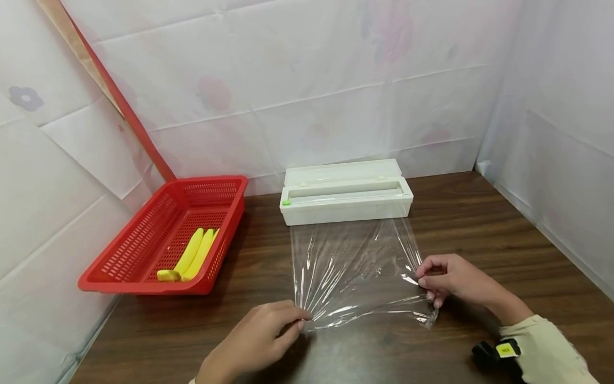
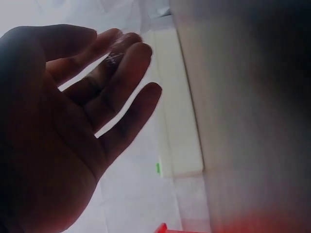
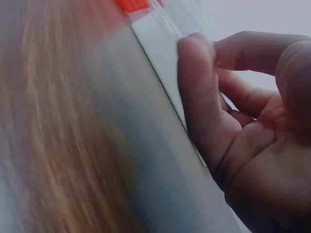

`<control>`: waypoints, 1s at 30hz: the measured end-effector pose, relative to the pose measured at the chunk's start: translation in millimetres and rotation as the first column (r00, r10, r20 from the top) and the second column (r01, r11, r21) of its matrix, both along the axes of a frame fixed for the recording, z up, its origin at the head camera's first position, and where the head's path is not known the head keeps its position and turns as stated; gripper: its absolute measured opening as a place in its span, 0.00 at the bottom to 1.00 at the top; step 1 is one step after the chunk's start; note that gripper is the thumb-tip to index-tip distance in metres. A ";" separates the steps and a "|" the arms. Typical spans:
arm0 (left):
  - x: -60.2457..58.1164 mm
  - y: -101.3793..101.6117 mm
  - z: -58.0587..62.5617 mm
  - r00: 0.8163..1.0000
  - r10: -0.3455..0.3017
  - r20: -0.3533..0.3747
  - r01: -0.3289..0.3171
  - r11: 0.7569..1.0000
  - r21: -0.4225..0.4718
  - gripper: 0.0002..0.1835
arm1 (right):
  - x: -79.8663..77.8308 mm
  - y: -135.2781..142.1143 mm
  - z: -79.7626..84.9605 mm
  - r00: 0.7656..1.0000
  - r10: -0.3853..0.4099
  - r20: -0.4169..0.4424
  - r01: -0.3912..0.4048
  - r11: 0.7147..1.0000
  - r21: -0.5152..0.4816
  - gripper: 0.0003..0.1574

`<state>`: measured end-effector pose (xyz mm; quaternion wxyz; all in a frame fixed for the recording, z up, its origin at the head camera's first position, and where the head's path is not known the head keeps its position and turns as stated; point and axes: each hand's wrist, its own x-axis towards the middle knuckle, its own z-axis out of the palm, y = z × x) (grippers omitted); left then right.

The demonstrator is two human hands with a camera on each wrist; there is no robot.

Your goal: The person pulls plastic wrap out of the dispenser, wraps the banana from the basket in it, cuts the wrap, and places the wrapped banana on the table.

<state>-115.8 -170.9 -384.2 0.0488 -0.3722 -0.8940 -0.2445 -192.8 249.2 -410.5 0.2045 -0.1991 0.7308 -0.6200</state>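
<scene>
The left hand (image 1: 256, 336) and right hand (image 1: 455, 280) pinch clear wrap (image 1: 355, 288) in front of the white box (image 1: 347, 213); from the left wrist I see wrap by fingertips (image 2: 142, 53), from the right a tight pinch, and hard tugging might rip it.

White box (image 1: 347, 214), clear film (image 1: 355, 277), red basket (image 1: 144, 288), yellow bananas (image 1: 193, 253), brown-grained table (image 1: 479, 229); backdrop (image 1: 312, 64) perhaps pink-flowered.

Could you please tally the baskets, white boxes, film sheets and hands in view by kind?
Red basket: 1
White box: 1
Clear film sheet: 1
Hands: 2 (left hand, right hand)
Total: 5
</scene>
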 end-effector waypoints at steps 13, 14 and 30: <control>-10.2 -6.3 -9.6 0.955 0.062 0.291 -0.035 0.995 -0.098 0.12 | -5.1 7.5 -5.8 0.995 0.052 -0.084 -0.040 0.989 0.143 0.10; -10.2 -8.7 -8.9 0.941 0.080 0.328 -0.047 0.993 -0.109 0.13 | -4.8 7.1 -6.9 0.994 0.058 -0.092 -0.044 0.988 0.149 0.09; -7.9 -43.1 3.8 0.759 -0.017 0.651 0.072 0.996 -0.057 0.21 | -2.1 -0.9 -13.2 0.982 0.019 -0.190 0.041 0.952 0.303 0.10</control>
